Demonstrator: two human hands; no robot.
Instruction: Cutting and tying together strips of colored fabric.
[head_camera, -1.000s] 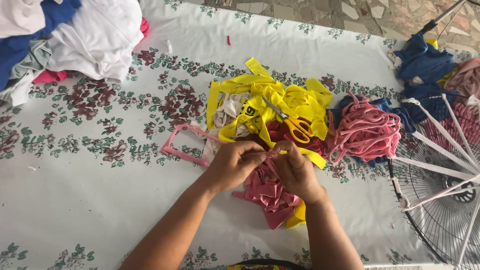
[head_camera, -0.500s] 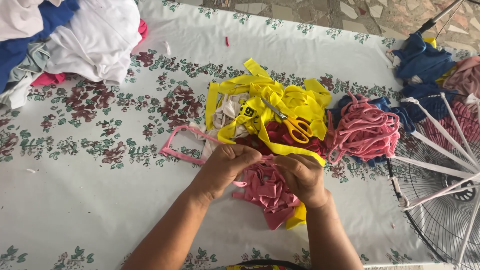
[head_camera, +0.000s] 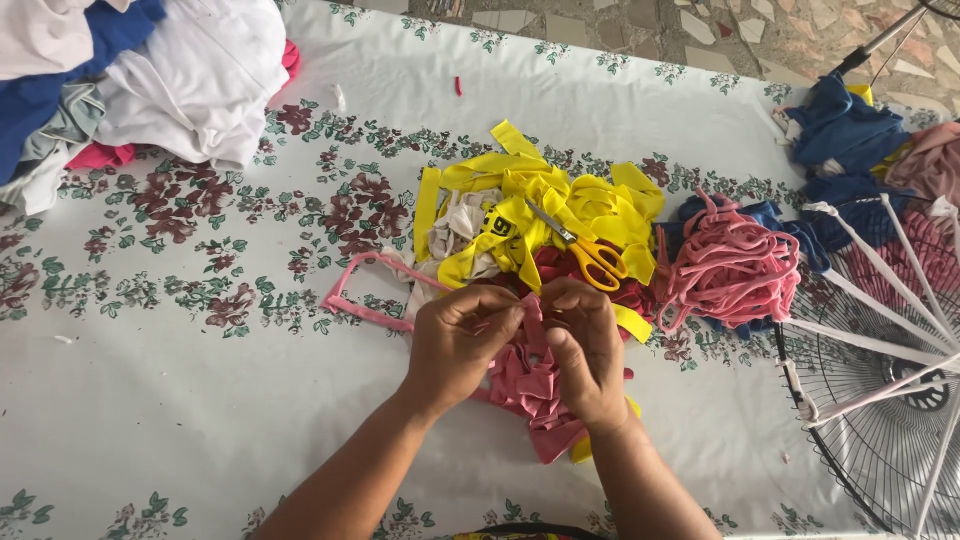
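both hands, left hand (head_camera: 455, 340) and right hand (head_camera: 582, 345), pinch a pink fabric strip (head_camera: 527, 310) together above pink scraps (head_camera: 535, 395) on the counter (head_camera: 150, 400); yellow-handled scissors (head_camera: 585, 250) lie just beyond.

You're looking at a home craft setup, pretty clearly: a floral tablecloth (head_camera: 200, 250) over the table, a heap of old clothes (head_camera: 150, 70), cut fabric strips (head_camera: 560, 195), scissors (head_camera: 585, 248), a fan grille (head_camera: 880, 420), and a stone-chip floor (head_camera: 760, 30).

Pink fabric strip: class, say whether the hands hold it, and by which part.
Yes. Left hand and right hand pinch the pink fabric strip between fingertips where they meet, above the pink pile.
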